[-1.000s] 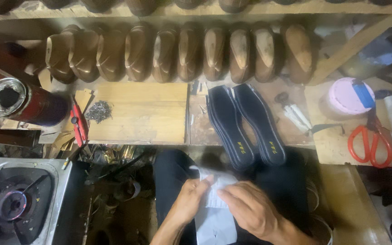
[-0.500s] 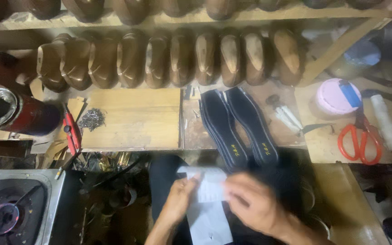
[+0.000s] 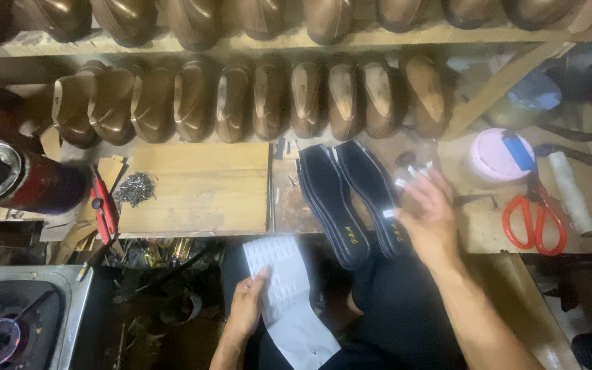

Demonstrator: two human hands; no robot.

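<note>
- Head view, a cobbler's bench seen from above: your left hand (image 3: 247, 312) sits at about seven o'clock, its fingers closed on the edge of a white sheet of small stickers (image 3: 279, 281) that lies over your lap, below the tabletop (image 3: 200, 188).
- Your right hand (image 3: 427, 218) hovers at about three o'clock over the right-hand sole of a pair of black insoles (image 3: 344, 199); its fingers are spread open, with small white stickers (image 3: 405, 179) clinging to several fingertips. Whether the hand touches the insole cannot be told.
- The insoles lie side by side at the centre of the tabletop, heels toward you and hanging slightly past the front edge.
- The step in hand looks like labelling: stickers are off the sheet and carried to the insoles. The next move calls for pressing one sticker flat on the insole without letting the others fold onto one another.
- Around the work: a row of brown shoe lasts (image 3: 255, 99) on the shelf at twelve o'clock, red-handled scissors (image 3: 536, 219) and a pink round tub (image 3: 498, 154) at three o'clock, a pile of small tacks (image 3: 135, 186) and a red can (image 3: 18, 179) at nine o'clock.
</note>
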